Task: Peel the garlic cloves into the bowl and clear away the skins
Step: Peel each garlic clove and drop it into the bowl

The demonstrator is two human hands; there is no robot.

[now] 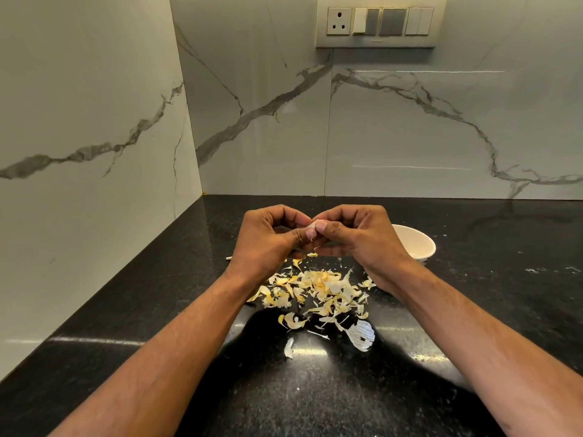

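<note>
My left hand (268, 238) and my right hand (356, 234) meet above the black counter, fingers curled, both pinching one small pale garlic clove (315, 224) between thumbs and fingertips. Most of the clove is hidden by my fingers. Below the hands lies a heap of yellowish-white garlic skins (318, 294) scattered on the counter. A white bowl (416, 244) stands just right of my right hand, partly hidden behind it; its contents cannot be seen.
The black stone counter (157, 310) runs into a corner of marble-patterned walls at left and back. A small white stick-like scrap (227, 257) lies left of my left wrist. A larger white skin piece (362, 337) lies nearer me. A switch panel (378, 22) hangs high on the wall.
</note>
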